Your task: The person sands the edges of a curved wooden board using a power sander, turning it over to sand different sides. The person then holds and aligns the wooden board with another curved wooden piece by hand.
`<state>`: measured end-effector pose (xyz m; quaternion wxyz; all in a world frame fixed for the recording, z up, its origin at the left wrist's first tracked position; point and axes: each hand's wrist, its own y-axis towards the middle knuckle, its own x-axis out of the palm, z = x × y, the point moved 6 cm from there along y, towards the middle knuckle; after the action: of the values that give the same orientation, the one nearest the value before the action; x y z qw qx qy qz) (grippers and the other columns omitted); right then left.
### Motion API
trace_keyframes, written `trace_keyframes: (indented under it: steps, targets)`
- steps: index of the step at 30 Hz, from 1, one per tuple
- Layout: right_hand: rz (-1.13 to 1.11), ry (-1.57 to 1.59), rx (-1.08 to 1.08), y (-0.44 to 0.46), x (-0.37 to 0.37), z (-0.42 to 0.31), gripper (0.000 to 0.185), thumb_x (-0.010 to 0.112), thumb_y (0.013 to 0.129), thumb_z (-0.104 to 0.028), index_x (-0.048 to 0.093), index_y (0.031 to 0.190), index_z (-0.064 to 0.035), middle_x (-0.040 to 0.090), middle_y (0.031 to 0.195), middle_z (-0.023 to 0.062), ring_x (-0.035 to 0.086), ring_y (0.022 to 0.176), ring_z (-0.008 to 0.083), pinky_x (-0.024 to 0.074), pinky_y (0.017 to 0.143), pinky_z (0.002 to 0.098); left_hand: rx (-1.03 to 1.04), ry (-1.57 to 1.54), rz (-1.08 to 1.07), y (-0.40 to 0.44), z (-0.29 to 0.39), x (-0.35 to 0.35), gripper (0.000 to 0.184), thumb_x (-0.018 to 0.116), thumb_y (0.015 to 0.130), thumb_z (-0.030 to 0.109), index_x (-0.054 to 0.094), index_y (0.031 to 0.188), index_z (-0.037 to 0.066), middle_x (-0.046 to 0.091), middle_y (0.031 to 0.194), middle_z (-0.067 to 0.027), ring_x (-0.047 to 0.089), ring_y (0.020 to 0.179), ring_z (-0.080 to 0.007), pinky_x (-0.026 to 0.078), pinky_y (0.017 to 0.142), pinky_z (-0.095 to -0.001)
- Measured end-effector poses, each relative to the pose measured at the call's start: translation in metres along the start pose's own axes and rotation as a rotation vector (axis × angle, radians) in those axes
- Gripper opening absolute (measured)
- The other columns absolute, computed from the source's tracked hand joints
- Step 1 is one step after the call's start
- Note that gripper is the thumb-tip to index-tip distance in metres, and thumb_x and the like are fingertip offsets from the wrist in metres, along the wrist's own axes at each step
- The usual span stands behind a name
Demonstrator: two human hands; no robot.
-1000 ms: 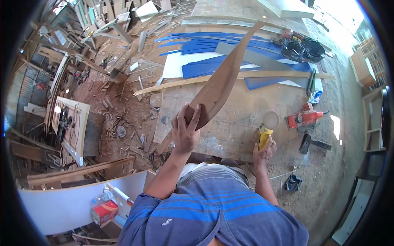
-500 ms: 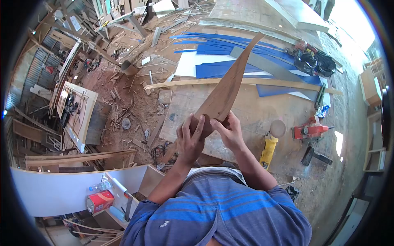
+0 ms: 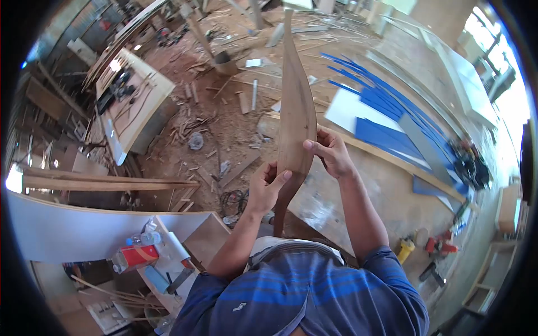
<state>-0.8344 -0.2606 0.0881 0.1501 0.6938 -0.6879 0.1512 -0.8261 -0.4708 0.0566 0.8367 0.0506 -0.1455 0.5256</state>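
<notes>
A long, curved brown wooden piece stands out in front of me, tapering to a thin tip at its far end. Its near end narrows too and hangs down toward my waist. My left hand grips its left edge low down, thumb on the upper face. Higher up on the right edge, my right hand pinches the wood between thumb and fingers. The fingers under the piece are partly hidden. Below it, to the right, lies a wooden worktable.
Blue and white sheets and strips lie on the worktable's far side. A yellow power tool, a red power tool and a hammer are at right. Wood scraps litter the dirt floor. A white curved panel stands at left.
My view has turned left. The wooden piece has swung from leaning right to nearly straight ahead and been turned over or rotated; my left hand is now lower on it, my right hand higher.
</notes>
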Motion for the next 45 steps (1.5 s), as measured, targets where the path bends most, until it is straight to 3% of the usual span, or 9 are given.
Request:
trace_keyframes:
  steps: [6,16,21,24,27,33,36,37,45]
  targets:
    - [-0.207,-0.084,0.095,0.118,0.1,0.058,0.043,0.086,0.096,-0.022,0.072,0.13,0.0004,0.076,0.121,0.006,0.07,0.109,0.0133,0.0552,0.098,0.0325,0.105,-0.08,0.284,0.03,0.038,-0.122,0.033,0.082,0.1,0.015,0.064,0.125,0.001,0.076,0.113,-0.0049,0.069,0.099,-0.0087,0.054,0.091,-0.0255]
    - [-0.54,-0.182,0.138,0.232,0.229,0.113,0.044,0.075,0.105,-0.028,0.069,0.139,0.0005,0.075,0.123,0.004,0.065,0.113,0.01,0.0511,0.102,0.0307,0.184,-0.188,0.425,0.04,0.074,-0.245,0.038,0.081,0.098,0.006,0.061,0.13,0.002,0.072,0.12,-0.0061,0.068,0.108,-0.0109,0.056,0.094,-0.0285]
    - [-0.727,-0.299,0.115,0.266,0.267,0.112,0.048,0.065,0.111,-0.032,0.065,0.147,0.0004,0.074,0.125,0.0047,0.064,0.113,0.0107,0.0507,0.101,0.0307,0.195,-0.087,0.486,0.049,0.104,-0.285,0.04,0.078,0.1,0.008,0.059,0.135,0.001,0.071,0.121,-0.0068,0.069,0.108,-0.0119,0.058,0.094,-0.03]
    - [-0.75,-0.321,0.112,0.283,0.278,0.109,0.051,0.059,0.114,-0.035,0.062,0.15,0.0001,0.074,0.124,0.0052,0.065,0.112,0.0119,0.051,0.1,0.0311,0.166,-0.177,0.527,0.059,0.106,-0.302,0.039,0.078,0.101,0.01,0.06,0.135,0.002,0.071,0.122,-0.0072,0.071,0.108,-0.0142,0.061,0.091,-0.0322]
    - [-0.731,-0.267,0.14,0.309,0.263,0.113,0.047,0.052,0.117,-0.033,0.062,0.151,-0.0012,0.076,0.123,0.0072,0.067,0.108,0.0146,0.0544,0.099,0.0338,0.147,-0.206,0.577,0.071,0.118,-0.317,0.032,0.073,0.103,0.006,0.061,0.133,0.004,0.071,0.129,-0.0106,0.073,0.113,-0.021,0.063,0.094,-0.0369]
    - [-0.528,-0.484,0.139,0.383,0.206,0.096,0.041,0.06,0.114,-0.022,0.064,0.147,0.0002,0.077,0.116,0.0062,0.068,0.102,0.0123,0.0559,0.094,0.0299,0.204,-0.151,0.686,0.128,0.135,-0.386,0.035,0.074,0.103,0.008,0.059,0.134,0.006,0.072,0.123,-0.0096,0.074,0.114,-0.0221,0.065,0.095,-0.0428]
    - [-0.499,-0.502,0.155,0.422,0.195,0.095,0.041,0.066,0.11,-0.019,0.065,0.146,0.0003,0.076,0.12,0.0058,0.068,0.113,0.0137,0.054,0.101,0.0312,0.317,-0.227,0.634,0.173,0.164,-0.404,0.036,0.075,0.103,0.011,0.058,0.135,0.008,0.072,0.122,-0.0085,0.074,0.114,-0.0228,0.065,0.094,-0.0452]
    - [-0.466,-0.491,0.194,0.436,0.193,0.092,0.04,0.072,0.106,-0.016,0.068,0.143,-0.0002,0.077,0.119,0.0046,0.069,0.112,0.0129,0.0545,0.101,0.0307,0.319,-0.266,0.649,0.187,0.169,-0.413,0.035,0.073,0.104,0.011,0.058,0.136,0.011,0.072,0.123,-0.0071,0.073,0.116,-0.0232,0.062,0.099,-0.0479]
    - [-0.563,-0.54,0.203,0.556,0.233,0.073,0.039,0.078,0.102,-0.031,0.079,0.128,-0.002,0.08,0.105,0.0037,0.068,0.097,0.0099,0.0534,0.087,0.0276,0.411,-0.396,0.754,0.277,0.221,-0.477,0.038,0.076,0.103,0.013,0.057,0.136,0.014,0.069,0.13,-0.0079,0.07,0.122,-0.0256,0.058,0.107,-0.0559]
